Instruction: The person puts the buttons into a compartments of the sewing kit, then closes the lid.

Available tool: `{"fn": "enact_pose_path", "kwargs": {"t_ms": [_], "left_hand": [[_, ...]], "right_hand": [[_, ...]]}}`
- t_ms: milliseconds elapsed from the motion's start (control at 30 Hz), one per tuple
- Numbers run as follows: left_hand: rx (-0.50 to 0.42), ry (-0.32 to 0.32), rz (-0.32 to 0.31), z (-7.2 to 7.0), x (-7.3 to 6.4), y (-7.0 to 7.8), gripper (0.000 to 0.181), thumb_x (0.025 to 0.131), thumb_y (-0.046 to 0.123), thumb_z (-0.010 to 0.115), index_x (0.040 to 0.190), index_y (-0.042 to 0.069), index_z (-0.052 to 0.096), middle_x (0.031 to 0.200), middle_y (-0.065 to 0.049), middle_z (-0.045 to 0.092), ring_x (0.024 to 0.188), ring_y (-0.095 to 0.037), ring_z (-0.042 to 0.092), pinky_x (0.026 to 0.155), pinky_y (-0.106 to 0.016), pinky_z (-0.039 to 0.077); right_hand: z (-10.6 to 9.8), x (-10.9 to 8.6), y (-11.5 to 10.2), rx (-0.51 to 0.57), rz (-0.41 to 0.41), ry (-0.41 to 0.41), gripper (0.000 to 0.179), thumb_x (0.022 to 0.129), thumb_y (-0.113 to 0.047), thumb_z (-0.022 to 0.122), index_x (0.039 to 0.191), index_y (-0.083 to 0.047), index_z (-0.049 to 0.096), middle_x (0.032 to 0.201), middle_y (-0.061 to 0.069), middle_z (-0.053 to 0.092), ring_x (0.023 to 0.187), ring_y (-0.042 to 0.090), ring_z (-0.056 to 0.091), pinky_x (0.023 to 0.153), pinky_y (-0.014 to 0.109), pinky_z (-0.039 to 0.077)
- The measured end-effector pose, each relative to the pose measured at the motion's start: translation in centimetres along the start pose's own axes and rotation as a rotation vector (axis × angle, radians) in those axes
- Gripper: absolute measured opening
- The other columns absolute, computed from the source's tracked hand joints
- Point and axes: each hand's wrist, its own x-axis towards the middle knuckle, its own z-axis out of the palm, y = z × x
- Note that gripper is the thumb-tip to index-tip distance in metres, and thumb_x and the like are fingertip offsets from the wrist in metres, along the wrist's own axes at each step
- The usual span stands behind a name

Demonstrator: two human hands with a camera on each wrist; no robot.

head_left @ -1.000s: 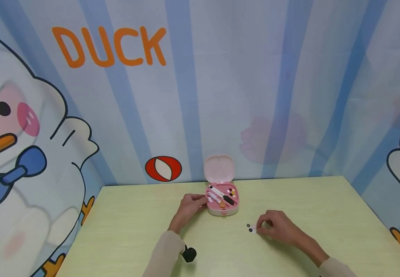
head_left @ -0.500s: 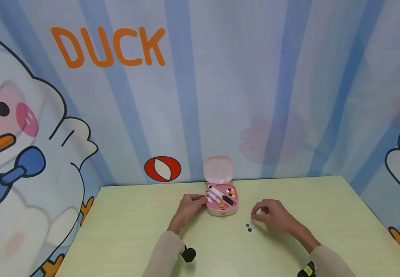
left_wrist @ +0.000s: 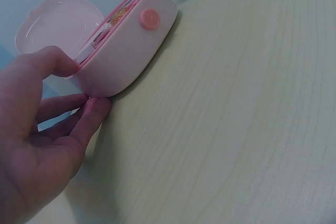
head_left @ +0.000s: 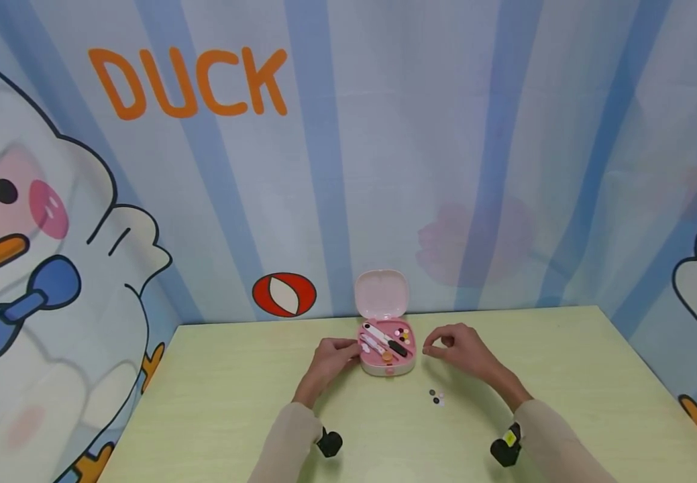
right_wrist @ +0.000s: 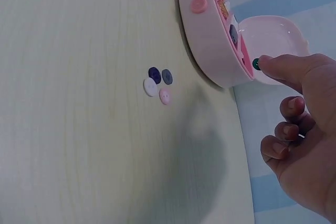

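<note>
A pink and white sewing box [head_left: 387, 369] stands at the table's back edge, its lid [head_left: 382, 295] raised. My left hand [head_left: 330, 363] grips the box's left side, with a fingertip at the rim and others low against the wall in the left wrist view. Inside lie a white-and-black pen-like tool [head_left: 387, 339] and several small colored buttons [head_left: 403, 335]. My right hand [head_left: 464, 347] is just right of the box, raised off the table. In the right wrist view it pinches a dark green button [right_wrist: 256, 64]; part of that button is hidden by the thumb.
Several loose buttons lie on the table in front of the box to the right, among them a white button [right_wrist: 150, 86], a pink button [right_wrist: 165, 96] and a navy button [right_wrist: 154, 75]. A printed curtain [head_left: 384, 168] hangs right behind the table [head_left: 233, 396].
My right hand has lifted from beside the loose buttons and moved up and left, toward the box's right side. The left hand and the box have stayed in place.
</note>
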Motion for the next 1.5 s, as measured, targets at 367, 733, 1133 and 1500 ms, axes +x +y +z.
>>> {"fn": "enact_pose_path", "kwargs": {"t_ms": [367, 733, 1133, 1500], "left_hand": [[0.0, -0.001, -0.014, 0.1, 0.1, 0.1, 0.039, 0.101, 0.02, 0.07, 0.13, -0.005, 0.067, 0.124, -0.015, 0.07, 0.107, -0.025, 0.07, 0.095, -0.036, 0.059], [-0.001, 0.007, -0.02, 0.0, 0.2, 0.1, 0.039, 0.101, 0.02, 0.07, 0.131, -0.005, 0.067, 0.124, -0.015, 0.07, 0.107, -0.024, 0.069, 0.095, -0.036, 0.059], [-0.025, -0.023, 0.027, -0.2, 0.0, 0.1, 0.041, 0.101, 0.021, 0.069, 0.13, -0.008, 0.067, 0.124, -0.016, 0.07, 0.106, -0.024, 0.069, 0.097, -0.036, 0.058], [-0.038, -0.03, 0.042, -0.3, 0.0, -0.1, 0.04, 0.101, 0.019, 0.068, 0.13, -0.009, 0.066, 0.126, -0.019, 0.069, 0.108, -0.025, 0.07, 0.097, -0.038, 0.058]], "right_hand": [[0.8, 2.8, -0.2, 0.022, 0.011, 0.021, 0.006, 0.094, -0.016, 0.078, 0.095, -0.011, 0.08, 0.067, 0.0, 0.043, 0.065, 0.017, 0.039, 0.061, 0.031, 0.03], [1.6, 5.3, -0.9, 0.03, 0.053, -0.013, 0.01, 0.096, -0.016, 0.074, 0.097, -0.008, 0.08, 0.065, 0.0, 0.043, 0.062, 0.017, 0.041, 0.057, 0.029, 0.031], [2.2, 5.9, -1.3, 0.04, 0.115, -0.002, 0.015, 0.096, -0.016, 0.075, 0.106, -0.005, 0.08, 0.078, 0.004, 0.056, 0.069, 0.018, 0.047, 0.056, 0.027, 0.035], [1.0, 5.0, -0.9, 0.022, 0.064, 0.028, 0.023, 0.097, -0.02, 0.075, 0.116, -0.008, 0.078, 0.067, 0.001, 0.042, 0.063, 0.018, 0.039, 0.056, 0.029, 0.031]]}}
